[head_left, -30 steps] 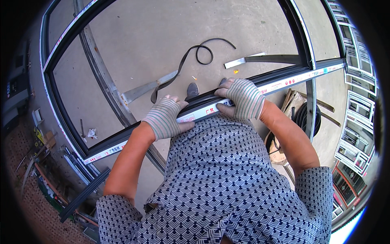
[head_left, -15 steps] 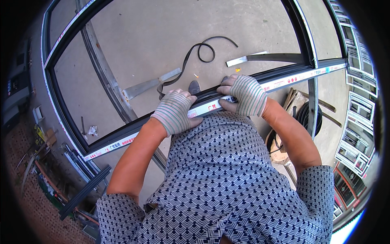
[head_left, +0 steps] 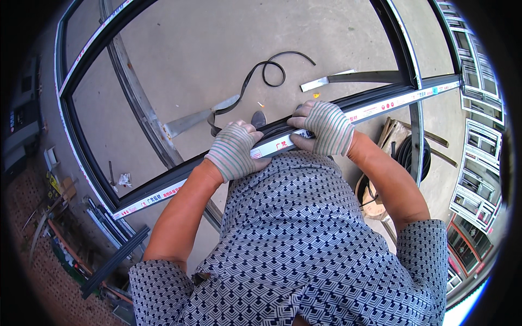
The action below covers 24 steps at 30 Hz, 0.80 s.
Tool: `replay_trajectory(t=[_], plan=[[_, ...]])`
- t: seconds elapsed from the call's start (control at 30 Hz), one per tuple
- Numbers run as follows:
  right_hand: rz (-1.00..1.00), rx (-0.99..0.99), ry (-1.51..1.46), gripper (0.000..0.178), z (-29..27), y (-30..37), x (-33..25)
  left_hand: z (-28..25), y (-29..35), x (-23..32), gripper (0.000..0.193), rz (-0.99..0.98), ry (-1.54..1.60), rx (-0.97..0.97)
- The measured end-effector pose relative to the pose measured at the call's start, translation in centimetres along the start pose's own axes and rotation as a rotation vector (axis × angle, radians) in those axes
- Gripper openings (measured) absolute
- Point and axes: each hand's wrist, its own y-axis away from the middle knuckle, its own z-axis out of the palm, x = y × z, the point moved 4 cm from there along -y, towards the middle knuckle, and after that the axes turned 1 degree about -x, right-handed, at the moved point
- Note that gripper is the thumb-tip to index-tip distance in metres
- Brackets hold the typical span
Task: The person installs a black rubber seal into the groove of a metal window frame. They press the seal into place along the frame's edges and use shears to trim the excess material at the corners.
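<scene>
A large dark window frame [head_left: 399,101] with printed white protective film along its edges lies across in front of my waist. My left hand [head_left: 235,149], in a striped glove with bare-looking pale fingertips, wraps over the near rail, thumb on the front side. Further right, my right hand [head_left: 324,127] in a matching glove grips the same rail, fingers on top and thumb against the film. Between them a black rubber strip [head_left: 278,130] runs along the rail's top. A long black strip [head_left: 252,75] trails past my left fingers and curls on the floor.
Metal supports [head_left: 133,89] stand beneath the frame at left. A flat bar with a pale end [head_left: 315,85] sits beyond my right hand. Coiled black strip [head_left: 410,157] on a wooden reel is at right, before stacked white frames [head_left: 478,174]. Dark profiles [head_left: 117,261] lie lower left.
Both hands keep their grip on the rail, nearly in place. The frame and floor items appear shifted very slightly left.
</scene>
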Motion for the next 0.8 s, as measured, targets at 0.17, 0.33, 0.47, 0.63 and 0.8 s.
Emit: replay_trajectory(t=[0.17, 0.33, 0.47, 0.63, 0.8], plan=[[0.008, -0.008, -0.009, 0.034, -0.2, 0.0, -0.1, 0.0, 0.0, -0.1, 0.051, 0.003, 0.022, 0.003], [0.02, -0.011, 0.006, 0.033, -0.1, -0.1, -0.1, 0.3, -0.4, -0.1, 0.055, -0.071, 0.027, -0.05], [-0.001, 0.003, -0.009, 0.032, -0.1, -0.2, -0.3, 0.8, -1.6, 0.9, 0.058, -0.152, 0.008, -0.107], [0.025, -0.035, -0.001, 0.035, -0.1, -0.4, -0.4, 0.4, -2.0, 1.3, 0.059, -0.153, -0.019, -0.177], [0.035, -0.045, 0.02, 0.035, -0.1, -0.8, -0.7, 0.3, -1.5, 0.8, 0.06, -0.17, -0.021, -0.146]])
